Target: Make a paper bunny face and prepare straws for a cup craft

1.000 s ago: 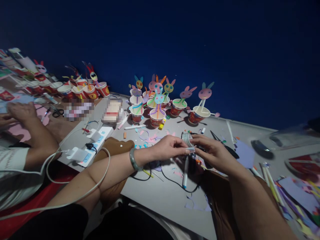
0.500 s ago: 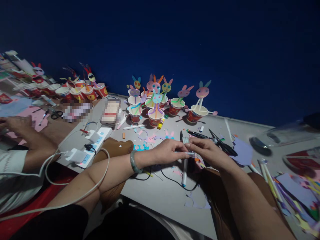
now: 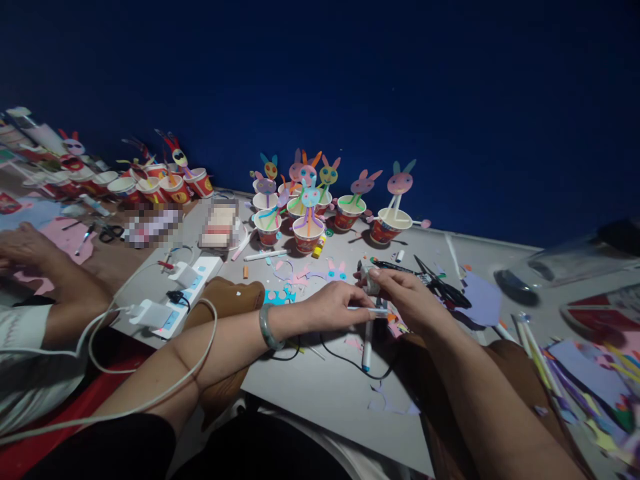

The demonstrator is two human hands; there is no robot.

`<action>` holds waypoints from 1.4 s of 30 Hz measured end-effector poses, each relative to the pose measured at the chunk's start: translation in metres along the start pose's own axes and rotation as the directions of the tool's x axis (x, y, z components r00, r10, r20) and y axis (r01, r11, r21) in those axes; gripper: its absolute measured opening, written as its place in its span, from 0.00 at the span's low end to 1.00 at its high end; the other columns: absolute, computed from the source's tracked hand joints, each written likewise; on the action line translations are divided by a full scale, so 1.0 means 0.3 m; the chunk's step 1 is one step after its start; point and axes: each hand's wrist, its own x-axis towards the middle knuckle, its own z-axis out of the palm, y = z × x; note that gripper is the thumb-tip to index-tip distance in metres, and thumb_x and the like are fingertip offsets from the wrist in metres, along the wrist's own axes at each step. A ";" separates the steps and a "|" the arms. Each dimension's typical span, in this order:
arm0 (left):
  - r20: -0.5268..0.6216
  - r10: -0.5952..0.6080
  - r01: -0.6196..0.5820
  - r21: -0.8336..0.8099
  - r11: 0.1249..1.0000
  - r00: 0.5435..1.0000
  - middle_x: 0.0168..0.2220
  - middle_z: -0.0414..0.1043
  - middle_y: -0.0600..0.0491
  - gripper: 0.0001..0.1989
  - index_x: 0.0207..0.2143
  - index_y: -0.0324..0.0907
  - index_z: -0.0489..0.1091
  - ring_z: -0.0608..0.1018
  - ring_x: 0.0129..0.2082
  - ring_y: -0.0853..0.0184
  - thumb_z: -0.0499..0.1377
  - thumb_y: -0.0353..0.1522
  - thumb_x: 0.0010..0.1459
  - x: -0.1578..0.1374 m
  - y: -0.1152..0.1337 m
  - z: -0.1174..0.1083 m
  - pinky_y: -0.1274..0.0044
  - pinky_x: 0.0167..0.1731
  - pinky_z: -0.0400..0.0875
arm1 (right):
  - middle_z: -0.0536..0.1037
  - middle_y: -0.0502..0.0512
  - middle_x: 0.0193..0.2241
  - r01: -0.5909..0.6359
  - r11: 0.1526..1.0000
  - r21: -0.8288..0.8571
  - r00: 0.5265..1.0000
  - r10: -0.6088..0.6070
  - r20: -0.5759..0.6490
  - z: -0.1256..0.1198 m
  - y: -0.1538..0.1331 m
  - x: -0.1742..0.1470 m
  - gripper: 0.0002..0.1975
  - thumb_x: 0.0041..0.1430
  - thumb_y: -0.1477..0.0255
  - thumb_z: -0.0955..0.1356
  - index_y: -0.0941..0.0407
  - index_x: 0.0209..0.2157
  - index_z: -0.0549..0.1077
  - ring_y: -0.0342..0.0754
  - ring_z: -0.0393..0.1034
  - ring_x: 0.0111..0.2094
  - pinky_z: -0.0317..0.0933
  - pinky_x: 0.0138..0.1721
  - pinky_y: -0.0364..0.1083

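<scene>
My left hand (image 3: 337, 305), with a bracelet at the wrist, pinches a thin whitish, partly see-through stick or strip (image 3: 377, 312). Just above it, my right hand (image 3: 403, 293) has its thumb and fingers closed on a small grey-white piece (image 3: 371, 285); its kind is hard to make out. Beneath both hands lies a white marker (image 3: 367, 353) with a blue end. A blue paper sheet with cut-out holes (image 3: 280, 296) and a blue-and-pink paper face (image 3: 337, 272) are on the table past my left hand.
Paper cups with rabbit figures (image 3: 309, 233) stand along the wall. Black scissors (image 3: 450, 293) and purple paper (image 3: 480, 297) lie to the right. A power strip (image 3: 193, 293) with white cables is at left, beside another person's arm (image 3: 65, 273). A clear bottle (image 3: 550, 263) lies far right.
My right hand has shifted slightly, and the grey-white piece now sits tilted differently in its fingers. My left hand keeps its pinch. The view has moved a little.
</scene>
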 end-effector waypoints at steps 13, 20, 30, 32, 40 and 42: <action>-0.022 -0.198 0.194 -0.134 0.972 0.980 0.24 0.75 0.53 0.14 0.30 0.36 0.78 0.73 0.24 0.73 0.69 0.39 0.51 0.003 0.013 -0.006 0.81 0.26 0.64 | 0.81 0.55 0.30 0.125 0.980 -0.157 0.992 -0.124 0.014 -0.013 0.015 0.006 0.25 0.53 0.45 0.71 0.54 0.27 0.79 0.55 0.75 0.39 0.68 0.45 0.51; 0.057 -0.339 0.339 -0.323 0.884 0.939 0.20 0.72 0.56 0.15 0.30 0.36 0.73 0.74 0.19 0.74 0.72 0.37 0.47 0.006 0.024 -0.011 0.82 0.21 0.64 | 0.80 0.54 0.30 0.128 0.982 -0.140 0.991 -0.123 0.048 -0.013 0.003 0.000 0.24 0.53 0.45 0.71 0.54 0.27 0.79 0.53 0.74 0.39 0.65 0.47 0.51; 0.193 -0.367 0.414 -0.346 0.842 0.910 0.17 0.67 0.59 0.17 0.30 0.37 0.72 0.68 0.15 0.77 0.69 0.43 0.52 -0.002 0.026 -0.016 0.83 0.15 0.57 | 0.80 0.54 0.29 0.178 0.968 -0.177 0.984 -0.172 0.049 -0.007 -0.008 -0.008 0.25 0.53 0.45 0.71 0.54 0.26 0.78 0.54 0.74 0.38 0.66 0.44 0.50; 0.201 -0.347 0.398 -0.354 0.846 0.916 0.18 0.67 0.59 0.17 0.31 0.37 0.72 0.68 0.15 0.77 0.68 0.43 0.53 0.000 0.014 -0.011 0.83 0.16 0.58 | 0.80 0.54 0.28 0.197 0.966 -0.170 0.980 -0.188 0.066 -0.008 -0.008 -0.007 0.25 0.54 0.45 0.71 0.53 0.25 0.78 0.53 0.74 0.37 0.66 0.44 0.50; 0.130 -0.346 0.368 -0.424 0.828 0.929 0.23 0.69 0.58 0.05 0.33 0.36 0.72 0.71 0.19 0.76 0.63 0.30 0.56 0.018 0.011 -0.004 0.82 0.20 0.64 | 0.80 0.53 0.32 0.241 0.963 -0.121 0.968 -0.229 0.103 -0.016 0.004 -0.012 0.22 0.56 0.48 0.71 0.52 0.24 0.76 0.53 0.73 0.40 0.64 0.49 0.51; 0.096 -0.353 0.358 -0.437 0.825 0.931 0.23 0.69 0.58 0.03 0.32 0.36 0.71 0.71 0.18 0.76 0.62 0.28 0.55 0.022 0.015 -0.005 0.82 0.20 0.64 | 0.81 0.54 0.36 0.267 0.960 -0.089 0.961 -0.258 0.104 -0.013 -0.001 -0.017 0.20 0.56 0.50 0.72 0.52 0.24 0.77 0.54 0.73 0.43 0.63 0.53 0.52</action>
